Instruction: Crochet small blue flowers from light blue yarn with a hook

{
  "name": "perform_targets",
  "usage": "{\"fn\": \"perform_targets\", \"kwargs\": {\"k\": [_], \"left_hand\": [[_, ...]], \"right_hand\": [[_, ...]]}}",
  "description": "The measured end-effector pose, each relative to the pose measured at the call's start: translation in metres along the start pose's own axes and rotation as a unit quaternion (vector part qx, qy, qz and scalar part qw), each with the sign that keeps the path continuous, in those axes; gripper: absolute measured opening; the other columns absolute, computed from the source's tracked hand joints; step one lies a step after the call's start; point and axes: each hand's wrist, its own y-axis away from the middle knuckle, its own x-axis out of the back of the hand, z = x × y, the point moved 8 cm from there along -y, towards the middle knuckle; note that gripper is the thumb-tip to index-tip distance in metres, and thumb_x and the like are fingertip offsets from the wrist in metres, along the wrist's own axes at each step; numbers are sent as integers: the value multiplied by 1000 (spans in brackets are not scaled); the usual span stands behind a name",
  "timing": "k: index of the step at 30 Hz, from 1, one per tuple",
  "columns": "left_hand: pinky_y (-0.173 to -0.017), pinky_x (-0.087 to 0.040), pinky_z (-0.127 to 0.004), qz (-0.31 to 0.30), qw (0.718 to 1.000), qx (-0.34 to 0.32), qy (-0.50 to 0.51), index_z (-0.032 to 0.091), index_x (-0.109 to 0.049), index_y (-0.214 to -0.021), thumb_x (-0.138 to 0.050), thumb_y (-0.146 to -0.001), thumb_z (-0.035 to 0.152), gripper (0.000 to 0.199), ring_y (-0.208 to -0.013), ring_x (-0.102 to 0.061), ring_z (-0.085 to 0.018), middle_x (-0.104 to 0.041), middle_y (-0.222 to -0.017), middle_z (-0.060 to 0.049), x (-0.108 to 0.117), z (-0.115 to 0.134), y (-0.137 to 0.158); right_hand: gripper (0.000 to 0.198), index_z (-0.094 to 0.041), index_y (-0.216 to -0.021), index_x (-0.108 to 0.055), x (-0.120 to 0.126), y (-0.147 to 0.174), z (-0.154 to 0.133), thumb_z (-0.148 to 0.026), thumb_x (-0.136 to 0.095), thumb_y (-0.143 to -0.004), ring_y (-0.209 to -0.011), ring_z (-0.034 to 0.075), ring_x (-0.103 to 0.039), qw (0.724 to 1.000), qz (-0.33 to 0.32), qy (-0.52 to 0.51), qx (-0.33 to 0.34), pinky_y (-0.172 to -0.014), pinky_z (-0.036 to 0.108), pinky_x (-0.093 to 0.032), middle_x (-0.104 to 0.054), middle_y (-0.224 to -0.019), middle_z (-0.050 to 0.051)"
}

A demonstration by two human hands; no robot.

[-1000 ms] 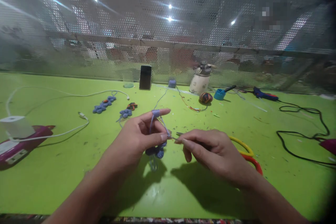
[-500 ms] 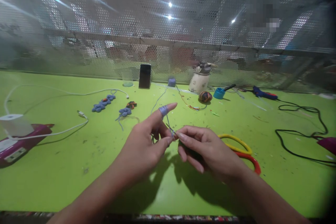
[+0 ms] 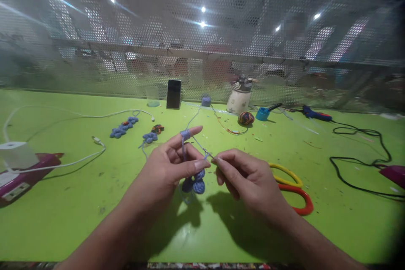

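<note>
My left hand (image 3: 172, 163) pinches a blue-purple crocheted flower piece (image 3: 198, 185) between thumb and fingers, its puffy petals hanging below the thumb. Yarn (image 3: 185, 134) of the same colour is wound round the raised index finger and slants down to the work. In my right hand (image 3: 245, 173) is a thin metal crochet hook (image 3: 209, 154), its tip at the yarn just above the left thumb. Back from the hands, the yarn runs to a small blue-purple ball (image 3: 206, 101). Most of the hook's handle is hidden by the right fingers.
Scissors with yellow and red handles (image 3: 299, 198) lie beside my right wrist. Crocheted flowers (image 3: 124, 127) rest at left, near a power strip (image 3: 31, 173) with white cables. Farther back stand a phone (image 3: 174, 94), a jug (image 3: 239, 97), a multicoloured yarn ball (image 3: 246, 118) and a glue gun (image 3: 316, 113).
The left hand has turned, so the crocheted petals now show under its thumb. Its index finger has shifted left, and the hook's tip has come into sight at the yarn.
</note>
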Motion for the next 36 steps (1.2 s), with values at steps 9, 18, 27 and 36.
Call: {"fn": "perform_targets", "kwargs": {"k": [9,18,27,36], "left_hand": [[-47,-40,-18,-15,998,17,64,14,-59,-129,-81,-66,6,67,-54,-52,-8,-66,-70,1,5,3,0],[-60,-43,-24,-40,998,-1,-54,21,-73,-112,-75,-73,12,40,-66,-54,-11,-60,-73,2,3,-8,-4],[-68,-44,-28,-123,991,38,-35,23,-64,-127,-79,-74,18,55,-75,-58,-15,-60,-80,1,-9,-17,-2],[-66,-49,-27,-110,990,3,-83,26,-56,-136,-77,-74,15,66,-77,-56,-15,-58,-87,-1,-10,-13,-4]], "right_hand": [[12,-15,-93,-67,8,0,-30,-14,-55,-94,-57,10,-54,969,-14,173,173,-56,22,-42,-62,-67,0],[25,-17,-87,-63,-8,-2,12,-40,-58,-94,-38,4,-38,984,-104,-108,-91,-36,18,-27,-61,-63,-2],[23,-19,-107,-67,-6,-5,19,-35,-64,-91,-36,3,-41,972,-56,-201,-106,-35,15,-29,-62,-62,-4],[30,-18,-106,-74,0,-6,19,-36,-73,-82,-35,4,-43,962,-30,-241,-122,-35,17,-27,-65,-58,-1]]}}
